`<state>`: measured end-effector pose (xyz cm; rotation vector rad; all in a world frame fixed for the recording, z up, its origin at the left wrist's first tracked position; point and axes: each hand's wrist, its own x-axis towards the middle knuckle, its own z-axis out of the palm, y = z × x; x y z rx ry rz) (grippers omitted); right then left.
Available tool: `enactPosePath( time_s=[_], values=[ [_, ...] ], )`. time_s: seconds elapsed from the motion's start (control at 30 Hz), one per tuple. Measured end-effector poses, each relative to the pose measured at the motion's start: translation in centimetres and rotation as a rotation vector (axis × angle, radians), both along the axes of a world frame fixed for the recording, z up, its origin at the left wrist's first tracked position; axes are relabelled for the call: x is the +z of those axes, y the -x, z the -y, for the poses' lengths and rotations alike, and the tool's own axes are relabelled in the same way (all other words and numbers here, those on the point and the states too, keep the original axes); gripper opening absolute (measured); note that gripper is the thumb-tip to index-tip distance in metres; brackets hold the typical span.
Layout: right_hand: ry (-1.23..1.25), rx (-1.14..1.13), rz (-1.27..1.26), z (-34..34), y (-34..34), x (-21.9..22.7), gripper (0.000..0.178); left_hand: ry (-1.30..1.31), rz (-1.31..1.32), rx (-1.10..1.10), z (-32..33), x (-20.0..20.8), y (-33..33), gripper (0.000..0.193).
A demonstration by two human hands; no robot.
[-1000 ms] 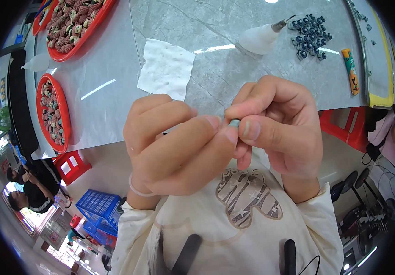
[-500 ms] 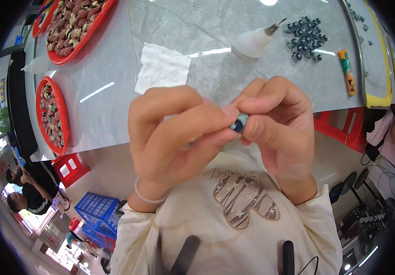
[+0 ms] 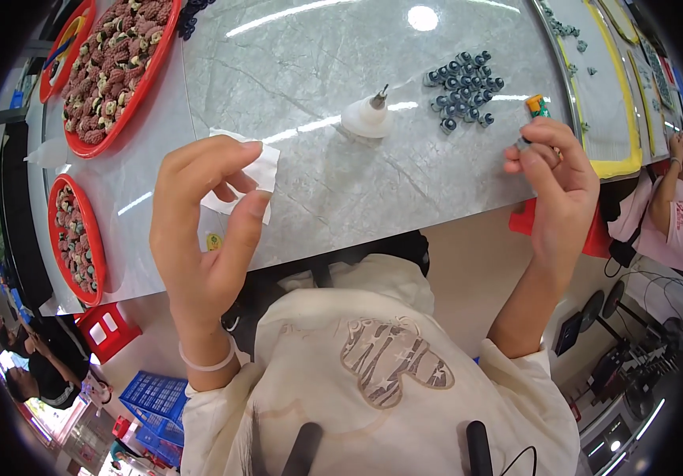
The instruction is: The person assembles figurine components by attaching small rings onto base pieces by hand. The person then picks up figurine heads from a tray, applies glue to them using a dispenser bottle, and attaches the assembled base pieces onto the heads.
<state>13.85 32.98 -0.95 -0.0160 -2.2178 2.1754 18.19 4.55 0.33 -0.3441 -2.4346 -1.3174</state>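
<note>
At the far left, a blue crate (image 3: 151, 394) and a red stool (image 3: 107, 332) are below the level of the bench (image 3: 317, 186), whose top is grey and veined; a clear bottle (image 3: 49, 153) is near the bench's left edge; the small basin (image 3: 99, 242), red and oval, sits close to the front edge and holds pink and dark lumps; the large basin (image 3: 137, 117), also red, stands farther back, filled with pink, cream and dark ones; to their right lies a white sheet (image 3: 267, 170), partly covered from view by the left hand (image 3: 206, 210); this hand, with a pale band (image 3: 210, 366) at its wrist, is raised at the bench's front edge; its grip is spread wide, thumb and fingers curved well apart and holding nothing.

Farther right, a white bottle (image 3: 365, 119) with a metal tip stands on the bench; beyond it, a cluster (image 3: 468, 89) of small dark blue-grey pieces is grouped tightly; the right hand (image 3: 557, 170) is raised near the bench's front edge, its grip closed to a pinch, with the piece (image 3: 523, 143) held at its fingertips; an orange-and-green tube (image 3: 537, 105) is partly hidden just behind that hand; a second stool (image 3: 522, 220), red, shows behind the right forearm; a yellow-edged tray (image 3: 623, 168) lies farther right, near a co-worker (image 3: 678, 222) in pink.
</note>
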Motion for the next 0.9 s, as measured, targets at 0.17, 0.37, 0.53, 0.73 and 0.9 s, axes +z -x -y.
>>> enactPosePath(
  time_s=[0.17, 0.37, 0.53, 0.73, 0.9],
  values=[
    [-0.397, 0.015, -0.187, 1.8, 0.6, -0.9, 0.015, 0.017, 0.066, -0.065, -1.6, -0.1, -0.3, 0.031],
    [-0.614, -0.031, -0.299, 2.6, 1.6, -0.8, 0.019, 0.045, 0.092, -0.12, -2.2, 0.2, 0.1, 0.032],
    [-0.695, -0.281, -0.329, -1.9, 2.0, 2.2, 0.016, 0.03, 0.137, -0.075, -1.4, 0.8, -0.1, 0.027],
    [-0.91, -0.265, -0.234, -9.0, 4.8, 0.3, 0.013, 0.331, -0.089, -0.015, 0.8, 3.2, 4.4, 0.021],
    [-0.922, -0.328, -0.155, -9.5, 4.9, -0.6, 0.013, 0.436, 0.046, -0.024, 4.1, 3.8, 10.2, 0.015]
  ],
)
